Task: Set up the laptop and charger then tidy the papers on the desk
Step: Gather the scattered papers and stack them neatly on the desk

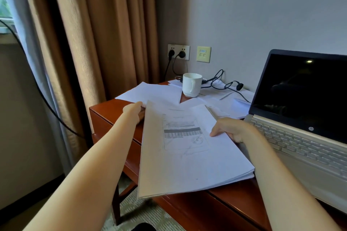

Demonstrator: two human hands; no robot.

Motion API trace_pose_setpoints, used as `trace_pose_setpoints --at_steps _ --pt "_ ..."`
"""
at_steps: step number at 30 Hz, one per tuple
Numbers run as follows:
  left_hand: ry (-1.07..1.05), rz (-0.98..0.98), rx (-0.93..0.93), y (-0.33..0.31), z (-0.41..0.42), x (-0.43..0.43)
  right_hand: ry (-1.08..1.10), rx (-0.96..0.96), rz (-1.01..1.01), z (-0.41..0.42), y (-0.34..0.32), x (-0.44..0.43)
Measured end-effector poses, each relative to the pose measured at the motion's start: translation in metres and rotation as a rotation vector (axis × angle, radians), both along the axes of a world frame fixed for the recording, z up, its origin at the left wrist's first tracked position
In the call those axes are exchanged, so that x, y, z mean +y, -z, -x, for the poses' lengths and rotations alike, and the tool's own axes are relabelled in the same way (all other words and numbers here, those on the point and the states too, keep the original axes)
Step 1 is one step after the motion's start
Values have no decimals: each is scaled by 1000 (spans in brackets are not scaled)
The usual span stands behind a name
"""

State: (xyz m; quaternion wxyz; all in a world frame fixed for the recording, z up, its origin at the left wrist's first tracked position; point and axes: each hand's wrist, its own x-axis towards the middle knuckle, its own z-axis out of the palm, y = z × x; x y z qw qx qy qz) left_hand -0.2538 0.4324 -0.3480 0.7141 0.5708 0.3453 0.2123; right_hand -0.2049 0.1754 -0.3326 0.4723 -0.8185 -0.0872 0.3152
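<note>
On the red-brown wooden desk (234, 199), 1 open laptop (300, 127) sits at the right with its screen dark. A round "hp" logo (310, 128) under the screen is the only writing that can be read.

In front of it, 1 thick stack of papers (187, 165) is tilted, its near-left corner jutting past the desk edge. The top sheet carries a printed table with a dark band and a round chart, and its text is too blurred to read.

The right hand (232, 129) grips the stack at its right edge, with the thumb (216, 133) pressed flat on the top sheet and the other fingers tucked beneath.

The left hand (133, 108) reaches to the stack's far-left corner, where it meets the near edge of the loose sheets (154, 93). Its fingers are hidden behind that corner, so I cannot tell whether they hold anything.

More loose sheets lie scattered toward the wall, too overlapped to count. Among them stands 1 white mug (191, 84), and 1 black charger cable (221, 84) runs over the sheets from behind the mug toward the laptop.

On the wall, 1 double socket (178, 51) holds 2 black plugs, and just beside it is 1 cream plate (203, 54) with 2 small ports and an unreadable label.
</note>
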Motion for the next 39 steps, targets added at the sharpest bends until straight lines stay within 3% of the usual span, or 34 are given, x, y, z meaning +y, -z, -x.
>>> trace_pose_setpoints --at_steps 4,8,10,13,19,31,33,36,39 --pt "-291 -120 -66 4 1 24 56 -40 13 -4 0 2" --pt "-391 -692 -44 -23 18 14 141 -92 11 -5 6 12" --pt "-360 -839 -68 -37 25 8 175 -116 -25 -1 11 20" --pt "-261 -1023 -79 -54 23 -1 243 -115 -138 6 18 32" --pt "83 -1504 113 -44 28 -23 307 -171 -257 24 14 36" --pt "617 -1899 187 -7 57 -59 431 -60 -396 16 16 36" --pt "661 -1992 119 -3 65 -58 431 -19 -526 17 17 33" --pt "670 -2096 -158 5 73 -53 384 49 -659 18 12 33" --pt "776 -2044 -255 12 76 -46 330 18 -538 16 17 38"
